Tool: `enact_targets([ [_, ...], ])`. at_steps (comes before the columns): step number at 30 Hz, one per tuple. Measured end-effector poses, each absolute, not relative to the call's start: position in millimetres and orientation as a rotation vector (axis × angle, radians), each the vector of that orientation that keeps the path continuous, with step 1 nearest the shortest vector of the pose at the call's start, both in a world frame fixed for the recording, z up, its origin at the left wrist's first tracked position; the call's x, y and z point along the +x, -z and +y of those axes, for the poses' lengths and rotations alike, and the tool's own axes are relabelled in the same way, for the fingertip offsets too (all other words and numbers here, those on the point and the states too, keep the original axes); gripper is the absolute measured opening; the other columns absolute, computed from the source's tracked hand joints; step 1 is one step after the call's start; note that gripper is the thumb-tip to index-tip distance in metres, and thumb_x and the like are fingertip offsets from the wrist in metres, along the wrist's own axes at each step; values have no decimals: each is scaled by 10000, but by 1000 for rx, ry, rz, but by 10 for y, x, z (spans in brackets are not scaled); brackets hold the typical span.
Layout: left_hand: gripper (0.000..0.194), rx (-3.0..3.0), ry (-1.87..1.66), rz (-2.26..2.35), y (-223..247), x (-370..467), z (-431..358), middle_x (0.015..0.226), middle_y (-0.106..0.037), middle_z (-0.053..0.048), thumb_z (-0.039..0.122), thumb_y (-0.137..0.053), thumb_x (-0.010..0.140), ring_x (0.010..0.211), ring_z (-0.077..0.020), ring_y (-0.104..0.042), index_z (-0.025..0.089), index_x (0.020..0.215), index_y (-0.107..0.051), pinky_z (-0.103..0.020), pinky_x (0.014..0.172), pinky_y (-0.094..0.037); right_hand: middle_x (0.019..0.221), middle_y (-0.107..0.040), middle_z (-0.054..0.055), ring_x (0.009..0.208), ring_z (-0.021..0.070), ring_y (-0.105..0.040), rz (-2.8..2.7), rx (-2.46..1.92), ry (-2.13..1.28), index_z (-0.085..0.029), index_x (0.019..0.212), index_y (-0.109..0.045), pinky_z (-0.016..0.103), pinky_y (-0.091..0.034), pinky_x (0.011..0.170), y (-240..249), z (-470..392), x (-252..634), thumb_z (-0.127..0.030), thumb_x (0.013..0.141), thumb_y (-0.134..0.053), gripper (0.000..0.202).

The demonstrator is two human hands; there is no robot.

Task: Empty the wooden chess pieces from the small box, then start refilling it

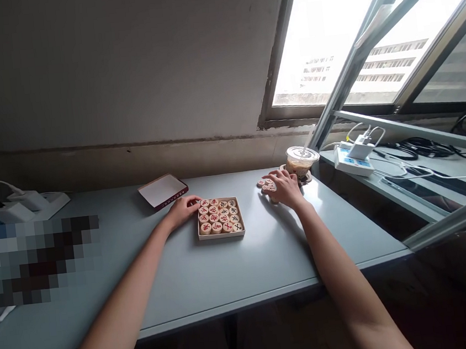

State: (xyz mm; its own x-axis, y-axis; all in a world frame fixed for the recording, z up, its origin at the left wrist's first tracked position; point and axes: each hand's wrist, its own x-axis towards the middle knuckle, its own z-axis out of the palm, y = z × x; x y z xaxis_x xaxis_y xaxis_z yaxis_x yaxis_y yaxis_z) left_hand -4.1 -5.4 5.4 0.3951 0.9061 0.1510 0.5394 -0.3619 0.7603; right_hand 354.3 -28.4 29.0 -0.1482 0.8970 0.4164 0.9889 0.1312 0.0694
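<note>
An open square box on the desk holds rows of round wooden pieces with red and black characters. At its upper left corner is my left hand, fingers bent and touching the box edge or a piece there; whether it grips anything is unclear. My right hand reaches over several loose wooden pieces to the right of the box. Its fingers rest on them and partly hide them; a firm grip does not show. The box lid lies behind my left hand.
A lidded drink cup with a straw stands just behind my right hand. White power strips and plugs lie at the left. Another power strip and cables are on the right surface, beyond a metal frame.
</note>
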Motion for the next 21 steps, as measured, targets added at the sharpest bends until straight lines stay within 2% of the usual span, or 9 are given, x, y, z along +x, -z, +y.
enact_targets([
  [8,393,2046,-756,1228,-70,-32,-61,1034,-680,-80,428,-489,746,988,-253,-596,156,975,-657,-346,884,-433,1377,-454,6,1197,283,-359,-2250,-1833,446,-357,1141,-620,448,-288,873,-178,-230,3502,-310,923,-410,306],
  [15,407,2041,-733,1228,-154,-20,-118,1022,-678,-81,453,-478,739,955,-248,-599,160,962,-652,-340,860,-429,1353,-488,19,1190,285,-383,-2190,-1898,478,-327,1078,-660,483,-278,908,-180,-189,3467,-338,931,-398,300],
  [21,410,2015,-699,1225,-185,-22,-143,1016,-681,-72,457,-477,750,951,-245,-605,166,982,-649,-325,832,-442,1422,-411,4,1262,277,-354,-2271,-1813,421,-328,1235,-576,489,-284,965,-217,-232,3400,-371,950,-346,368],
])
